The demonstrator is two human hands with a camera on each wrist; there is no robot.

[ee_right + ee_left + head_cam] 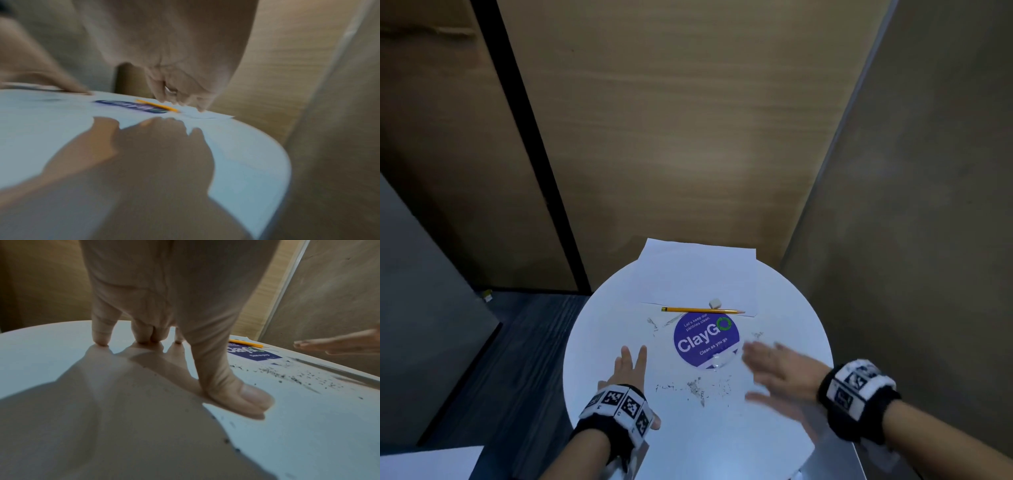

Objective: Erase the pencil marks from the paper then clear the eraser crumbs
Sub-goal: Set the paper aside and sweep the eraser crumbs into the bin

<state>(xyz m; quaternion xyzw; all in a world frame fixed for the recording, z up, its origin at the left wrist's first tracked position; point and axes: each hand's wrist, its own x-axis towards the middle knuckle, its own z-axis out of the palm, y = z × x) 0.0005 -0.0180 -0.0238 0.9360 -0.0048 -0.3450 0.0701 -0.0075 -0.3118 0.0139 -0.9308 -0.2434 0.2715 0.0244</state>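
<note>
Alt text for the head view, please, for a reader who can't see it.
Two open hands work on a round white table: the left hand rests fingers down, the right hand, motion-blurred, is beside dark eraser crumbs. Farther back lie a blue ClayGo sticker, a yellow pencil, a white eraser and the paper.

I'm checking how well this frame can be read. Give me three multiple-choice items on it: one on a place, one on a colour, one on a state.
1. Where does the eraser lie?
A. on the paper, beside the pencil
B. in the left hand
C. on the floor

2. What colour is the round sticker?
A. red
B. blue
C. black

3. How is the left hand?
A. gripping the pencil
B. clenched
C. open, fingertips on the table

Answers: 1 A, it sits just behind the pencil; 2 B, blue with white lettering; 3 C, the left wrist view shows spread fingers touching the tabletop.
</note>
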